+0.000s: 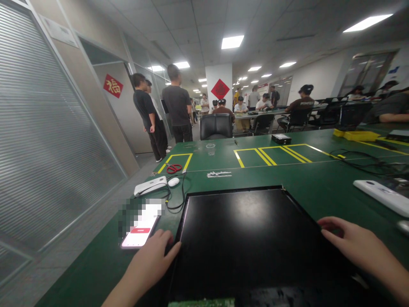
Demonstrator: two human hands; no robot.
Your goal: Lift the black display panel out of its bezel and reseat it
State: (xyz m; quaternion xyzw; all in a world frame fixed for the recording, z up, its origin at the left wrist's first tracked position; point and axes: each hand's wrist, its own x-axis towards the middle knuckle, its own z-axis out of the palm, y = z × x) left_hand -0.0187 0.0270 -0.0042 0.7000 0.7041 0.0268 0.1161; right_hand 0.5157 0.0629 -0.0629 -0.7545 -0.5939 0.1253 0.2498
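A large flat black panel (249,238) lies on the green table (287,175) right in front of me. My left hand (153,260) rests at the panel's left edge, fingers together and touching the rim, next to a phone (140,228) with a lit screen. My right hand (354,245) lies on the panel's right edge with its fingers curled over the rim. Neither hand has lifted the panel; both just press against its sides.
Red scissors (174,168), a white device (150,185), a white mouse (173,182) and cables lie at left. A white keyboard-like unit (381,196) sits at right, a yellow tray (356,135) and small black box (281,138) farther back. People stand and sit behind a black chair (216,126).
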